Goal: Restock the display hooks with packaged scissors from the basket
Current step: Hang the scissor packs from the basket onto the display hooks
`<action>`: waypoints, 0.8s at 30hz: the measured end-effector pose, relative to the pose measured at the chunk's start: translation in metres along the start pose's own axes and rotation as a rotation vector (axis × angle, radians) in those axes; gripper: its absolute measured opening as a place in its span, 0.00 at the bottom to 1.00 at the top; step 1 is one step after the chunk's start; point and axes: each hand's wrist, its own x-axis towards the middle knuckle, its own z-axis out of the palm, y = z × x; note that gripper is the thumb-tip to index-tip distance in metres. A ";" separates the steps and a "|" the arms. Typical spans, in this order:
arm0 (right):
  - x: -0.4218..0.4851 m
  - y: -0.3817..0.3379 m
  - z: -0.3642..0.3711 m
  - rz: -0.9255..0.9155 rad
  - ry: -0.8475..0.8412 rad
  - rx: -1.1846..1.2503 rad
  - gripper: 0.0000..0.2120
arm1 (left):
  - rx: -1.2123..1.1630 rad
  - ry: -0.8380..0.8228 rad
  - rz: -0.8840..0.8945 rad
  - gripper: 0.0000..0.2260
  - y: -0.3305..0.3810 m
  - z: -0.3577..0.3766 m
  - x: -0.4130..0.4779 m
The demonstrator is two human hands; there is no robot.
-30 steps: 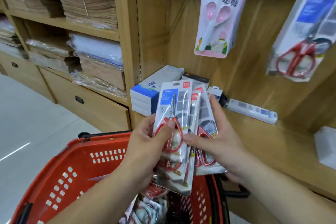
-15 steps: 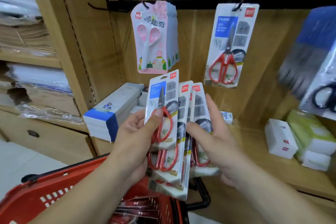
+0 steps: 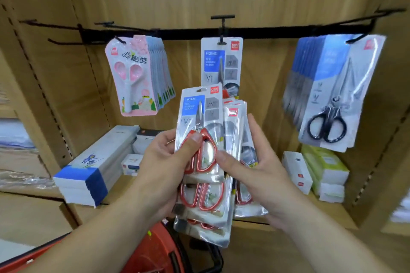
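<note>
Left grip [image 3: 164, 162] is curled round a fanned bundle of packaged scissors [image 3: 206, 195], its thumb pressed on the pivot of the red-handled pair in the front pack [image 3: 199, 117]. Right grip [image 3: 264, 177] holds the same bundle from the other side, thumb on the front, fingers spread behind the rear packs. I see the bundle held upright in mid-air, in front of the wooden shelf [image 3: 332, 213] at the middle of its front edge, just below the middle hook [image 3: 222, 29], where one matching pack [image 3: 218, 62] hangs. Pink scissors packs [image 3: 133, 75] fill the hook toward the shelf's left end; black-handled scissors packs [image 3: 330, 95] hang toward its right end. Part of the red basket [image 3: 155, 250] shows beneath the bundle. Stacked white boxes [image 3: 88, 175] lie on the shelf's left side.
</note>
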 end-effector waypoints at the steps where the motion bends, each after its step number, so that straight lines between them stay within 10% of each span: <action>1: 0.001 -0.002 -0.003 -0.002 0.008 0.004 0.42 | 0.006 0.018 0.029 0.20 0.003 0.005 0.001; 15: -0.005 -0.026 -0.024 -0.073 0.232 0.106 0.27 | 0.128 -0.087 0.065 0.17 0.032 0.053 -0.010; 24: 0.013 -0.037 -0.035 -0.132 0.373 0.044 0.48 | 0.247 -0.084 0.159 0.17 0.055 0.047 -0.003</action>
